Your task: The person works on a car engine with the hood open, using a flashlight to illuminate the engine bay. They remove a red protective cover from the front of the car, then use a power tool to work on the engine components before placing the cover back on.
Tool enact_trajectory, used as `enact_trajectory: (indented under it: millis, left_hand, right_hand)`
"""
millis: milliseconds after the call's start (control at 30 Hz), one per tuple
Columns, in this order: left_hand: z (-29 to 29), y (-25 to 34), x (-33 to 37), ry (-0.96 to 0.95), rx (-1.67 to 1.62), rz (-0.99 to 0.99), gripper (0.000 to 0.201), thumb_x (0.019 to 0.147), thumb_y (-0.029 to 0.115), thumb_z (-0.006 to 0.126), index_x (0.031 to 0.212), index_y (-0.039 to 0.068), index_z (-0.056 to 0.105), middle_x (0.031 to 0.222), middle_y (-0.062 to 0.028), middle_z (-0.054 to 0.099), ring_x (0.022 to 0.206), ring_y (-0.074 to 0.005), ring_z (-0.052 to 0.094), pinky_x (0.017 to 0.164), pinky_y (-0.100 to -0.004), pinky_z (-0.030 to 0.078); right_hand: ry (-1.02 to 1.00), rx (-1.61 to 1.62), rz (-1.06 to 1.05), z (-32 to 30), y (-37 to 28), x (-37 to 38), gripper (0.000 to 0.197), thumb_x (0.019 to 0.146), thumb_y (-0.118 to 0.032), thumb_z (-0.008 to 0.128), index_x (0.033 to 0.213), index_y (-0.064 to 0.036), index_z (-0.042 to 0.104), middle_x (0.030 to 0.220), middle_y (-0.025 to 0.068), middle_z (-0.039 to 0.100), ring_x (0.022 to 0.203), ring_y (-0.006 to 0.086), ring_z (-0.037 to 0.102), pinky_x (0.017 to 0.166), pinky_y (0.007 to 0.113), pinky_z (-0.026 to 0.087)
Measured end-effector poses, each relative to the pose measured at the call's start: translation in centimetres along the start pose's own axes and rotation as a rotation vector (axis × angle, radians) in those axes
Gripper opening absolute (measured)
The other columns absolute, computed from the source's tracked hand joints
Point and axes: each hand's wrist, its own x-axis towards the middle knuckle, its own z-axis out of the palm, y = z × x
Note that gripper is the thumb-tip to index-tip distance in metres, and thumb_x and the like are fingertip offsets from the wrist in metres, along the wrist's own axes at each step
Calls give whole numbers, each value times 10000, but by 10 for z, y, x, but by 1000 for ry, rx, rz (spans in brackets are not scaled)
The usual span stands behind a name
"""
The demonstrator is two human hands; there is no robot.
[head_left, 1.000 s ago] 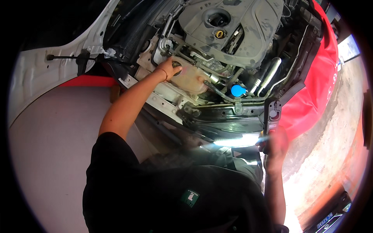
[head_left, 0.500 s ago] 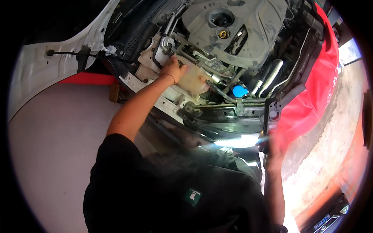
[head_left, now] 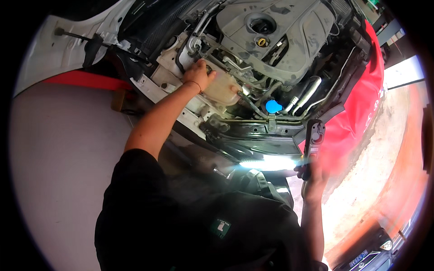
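My left hand (head_left: 198, 74) reaches into the engine bay. Its fingers are closed round the dark cap (head_left: 208, 69) on a cloudy, yellowish coolant tank (head_left: 221, 90), and they hide most of that cap. Down at the right, in front of the car's front edge, my right hand (head_left: 316, 177) grips a dark handheld work light (head_left: 313, 140). A bright white glow (head_left: 270, 162) shines out to its left. A blue filler cap (head_left: 273, 106) stands to the right of the tank.
A grey engine cover (head_left: 275, 31) with a yellow oil cap (head_left: 261, 42) lies beyond the tank. Red protective cloth (head_left: 361, 104) drapes over the car's right side. At the left is an open white door (head_left: 40, 54). Another vehicle (head_left: 370, 253) shows at the lower right.
The whole view has shifted slightly. My right hand and the work light sit a little further left in the picture. My left hand stays on the tank's cap.
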Motion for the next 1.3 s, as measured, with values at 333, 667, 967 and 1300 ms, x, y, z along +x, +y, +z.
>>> enact_trajectory:
  millis: [333, 667, 967, 1300]
  left_hand:
    - [-22, 4, -53, 396, -435, -99, 521, 921, 455, 548, 1341, 152, 490, 1278, -169, 557, 1091, -386, 608, 885, -489, 510]
    - [18, 222, -322, -111, -1052, 533, 440, 937, 257, 640, 1309, 65, 505, 1150, -131, 560, 835, -198, 597, 767, -348, 505]
    - [-27, 435, -373, -457, -764, 653, 395, 961, 324, 580, 1255, 63, 550, 1067, -125, 613, 871, -240, 658, 782, -391, 509]
    - [2, 559, -333, -181, -670, 754, 375, 923, 377, 593, 1175, 99, 619, 1156, -133, 614, 1033, -322, 630, 869, -429, 512]
  right_hand:
    - [100, 47, -92, -38, -25, -47, 285, 951, -297, 576, 958, -25, 491, 709, 78, 562, 535, 115, 513, 485, 246, 404]
    - [-64, 107, -57, -116, -21, -43, 280, 928, -275, 633, 970, -39, 488, 760, 91, 582, 630, 164, 579, 569, 279, 457]
    - [-151, 251, -118, -298, -39, -24, 290, 922, -287, 624, 962, -45, 470, 744, 103, 583, 604, 160, 568, 571, 290, 475]
    - [30, 237, -165, -423, -95, 15, 321, 895, -326, 637, 950, -67, 455, 742, 127, 578, 590, 169, 563, 501, 265, 435]
